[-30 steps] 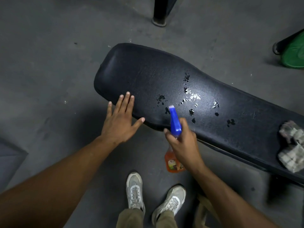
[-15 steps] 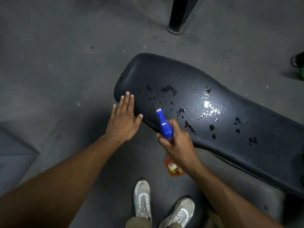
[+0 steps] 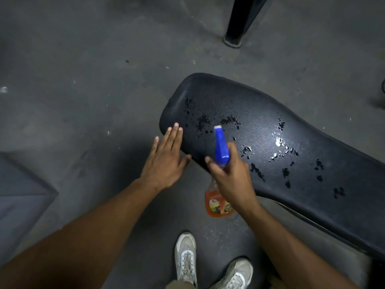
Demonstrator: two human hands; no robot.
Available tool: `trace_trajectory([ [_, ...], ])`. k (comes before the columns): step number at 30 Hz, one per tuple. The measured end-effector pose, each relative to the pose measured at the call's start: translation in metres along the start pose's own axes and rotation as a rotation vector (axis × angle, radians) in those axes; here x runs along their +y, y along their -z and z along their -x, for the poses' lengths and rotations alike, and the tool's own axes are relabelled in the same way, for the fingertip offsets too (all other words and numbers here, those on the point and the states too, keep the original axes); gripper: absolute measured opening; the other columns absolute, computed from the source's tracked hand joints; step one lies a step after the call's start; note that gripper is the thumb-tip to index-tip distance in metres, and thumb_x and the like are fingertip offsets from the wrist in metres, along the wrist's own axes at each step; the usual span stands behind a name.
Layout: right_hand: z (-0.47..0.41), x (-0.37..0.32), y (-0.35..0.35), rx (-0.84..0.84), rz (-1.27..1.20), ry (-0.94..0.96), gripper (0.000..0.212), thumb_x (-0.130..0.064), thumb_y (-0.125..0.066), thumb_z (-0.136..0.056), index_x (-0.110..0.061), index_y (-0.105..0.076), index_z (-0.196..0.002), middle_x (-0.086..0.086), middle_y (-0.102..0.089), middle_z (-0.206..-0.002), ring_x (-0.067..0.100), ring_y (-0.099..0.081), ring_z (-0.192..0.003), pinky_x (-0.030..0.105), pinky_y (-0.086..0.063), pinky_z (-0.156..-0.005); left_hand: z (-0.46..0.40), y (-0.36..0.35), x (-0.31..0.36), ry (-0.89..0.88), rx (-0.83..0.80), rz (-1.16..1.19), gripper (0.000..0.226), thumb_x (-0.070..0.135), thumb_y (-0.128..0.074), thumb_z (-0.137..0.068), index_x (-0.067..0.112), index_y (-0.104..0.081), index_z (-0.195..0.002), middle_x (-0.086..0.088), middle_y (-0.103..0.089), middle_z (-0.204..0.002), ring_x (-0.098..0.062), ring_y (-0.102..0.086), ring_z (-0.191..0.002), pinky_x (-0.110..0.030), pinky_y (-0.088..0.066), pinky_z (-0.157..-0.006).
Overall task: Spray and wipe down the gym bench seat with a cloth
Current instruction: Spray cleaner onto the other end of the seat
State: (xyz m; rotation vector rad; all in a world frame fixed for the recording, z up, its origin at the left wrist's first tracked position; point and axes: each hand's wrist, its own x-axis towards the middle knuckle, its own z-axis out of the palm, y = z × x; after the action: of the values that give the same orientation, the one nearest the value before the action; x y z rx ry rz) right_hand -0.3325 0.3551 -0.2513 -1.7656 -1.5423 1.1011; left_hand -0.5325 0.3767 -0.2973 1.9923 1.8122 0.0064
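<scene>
Wide bare grey floor (image 3: 83, 80) at far left, running open up to the rounded end of the black bench seat (image 3: 270, 126), where the left hand (image 3: 166, 161) lies flat with straight fingers together, fingertips over the pad's near edge. Just right of it, the right hand (image 3: 231, 174) curled round the neck of the spray bottle (image 3: 221, 147), blue nozzle aimed over the seat, orange body hanging below the pad's edge; dark wet spatters scattered across the vinyl toward the right. Black post foot (image 3: 232, 41) on the floor beyond the bench, white sneakers (image 3: 186, 259) below, close to the pad's near side.
</scene>
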Motion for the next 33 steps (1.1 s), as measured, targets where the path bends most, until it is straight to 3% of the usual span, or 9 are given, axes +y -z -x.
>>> trace_trajectory([
  [3, -0.002, 0.001, 0.005, 0.084, -0.062, -0.065, 0.029, -0.034, -0.073, -0.092, -0.026, -0.045, -0.093, -0.005, -0.055, -0.068, 0.006, -0.049, -0.058, 0.019, -0.038, -0.057, 0.001, 0.003, -0.002, -0.01, -0.026, -0.017, 0.081, 0.054, -0.029, -0.104, 0.02, 0.018, -0.16, 0.007, 0.028, -0.167, -0.011, 0.023, -0.154, -0.043, 0.009, -0.126],
  [6, 0.002, 0.008, 0.011, 0.122, -0.083, -0.129, 0.027, -0.035, -0.072, -0.094, -0.022, -0.048, -0.096, -0.001, -0.058, -0.071, 0.015, -0.055, -0.064, 0.034, -0.045, -0.064, 0.002, 0.005, -0.004, -0.021, -0.045, -0.026, 0.081, 0.055, -0.027, -0.104, 0.02, 0.021, -0.159, 0.008, 0.031, -0.166, -0.01, 0.025, -0.154, -0.044, 0.009, -0.126],
  [10, 0.011, 0.02, 0.025, 0.206, -0.106, -0.165, 0.025, -0.036, -0.071, -0.095, -0.021, -0.051, -0.098, 0.01, -0.064, -0.076, 0.026, -0.063, -0.069, 0.038, -0.051, -0.066, 0.001, 0.003, -0.003, -0.022, -0.043, -0.031, 0.082, 0.056, -0.028, -0.103, 0.02, 0.021, -0.16, 0.008, 0.03, -0.167, -0.011, 0.024, -0.154, -0.045, 0.006, -0.127],
  [17, 0.026, 0.036, 0.047, 0.307, -0.132, -0.188, 0.029, -0.028, -0.072, -0.095, -0.009, -0.055, -0.108, 0.003, -0.059, -0.073, 0.008, -0.048, -0.061, 0.015, -0.04, -0.056, 0.001, 0.002, 0.0, -0.002, -0.045, -0.03, 0.084, 0.06, -0.025, -0.102, 0.02, 0.021, -0.16, 0.007, 0.03, -0.167, -0.011, 0.024, -0.154, -0.047, 0.003, -0.128],
  [19, 0.032, 0.037, 0.05, 0.293, -0.127, -0.192, 0.026, -0.025, -0.073, -0.095, -0.008, -0.054, -0.103, -0.003, -0.056, -0.072, 0.003, -0.048, -0.059, 0.013, -0.04, -0.055, 0.001, 0.002, 0.001, 0.006, -0.049, -0.03, 0.084, 0.061, -0.023, -0.101, 0.02, 0.02, -0.16, 0.007, 0.03, -0.167, -0.011, 0.024, -0.154, -0.048, 0.003, -0.128],
  [22, 0.041, 0.04, 0.049, 0.232, -0.122, -0.171, 0.025, -0.024, -0.074, -0.094, -0.012, -0.052, -0.098, 0.004, -0.058, -0.073, 0.001, -0.049, -0.058, 0.015, -0.04, -0.055, 0.0, 0.003, 0.004, 0.022, -0.062, -0.031, 0.086, 0.063, -0.022, -0.1, 0.019, 0.02, -0.16, 0.006, 0.03, -0.166, -0.011, 0.025, -0.154, -0.047, 0.004, -0.128],
  [28, 0.056, 0.044, 0.038, -0.018, -0.103, -0.071, 0.026, -0.034, -0.075, -0.093, -0.029, -0.051, -0.104, -0.005, -0.056, -0.073, 0.005, -0.048, -0.059, 0.021, -0.044, -0.058, -0.001, -0.002, 0.014, 0.073, -0.039, -0.035, 0.09, 0.069, -0.018, -0.098, 0.017, 0.019, -0.16, 0.003, 0.029, -0.167, -0.014, 0.023, -0.154, -0.046, 0.01, -0.126],
  [31, 0.065, 0.045, 0.04, -0.084, -0.142, -0.059, 0.031, -0.045, -0.073, -0.091, -0.033, -0.05, -0.108, 0.001, -0.063, -0.083, 0.018, -0.06, -0.069, 0.04, -0.055, -0.068, 0.001, -0.005, 0.026, 0.076, -0.008, -0.052, 0.089, 0.069, -0.017, -0.098, 0.015, 0.017, -0.16, 0.001, 0.026, -0.168, -0.016, 0.022, -0.155, -0.045, 0.012, -0.125],
  [33, 0.072, 0.049, 0.047, -0.068, -0.156, -0.058, 0.037, -0.052, -0.07, -0.086, -0.033, -0.05, -0.111, 0.005, -0.064, -0.088, 0.027, -0.062, -0.077, 0.047, -0.056, -0.074, 0.002, -0.008, 0.041, 0.025, -0.003, -0.07, 0.089, 0.069, -0.016, -0.097, 0.015, 0.016, -0.161, 0.001, 0.024, -0.169, -0.015, 0.021, -0.155, -0.045, 0.01, -0.126],
])
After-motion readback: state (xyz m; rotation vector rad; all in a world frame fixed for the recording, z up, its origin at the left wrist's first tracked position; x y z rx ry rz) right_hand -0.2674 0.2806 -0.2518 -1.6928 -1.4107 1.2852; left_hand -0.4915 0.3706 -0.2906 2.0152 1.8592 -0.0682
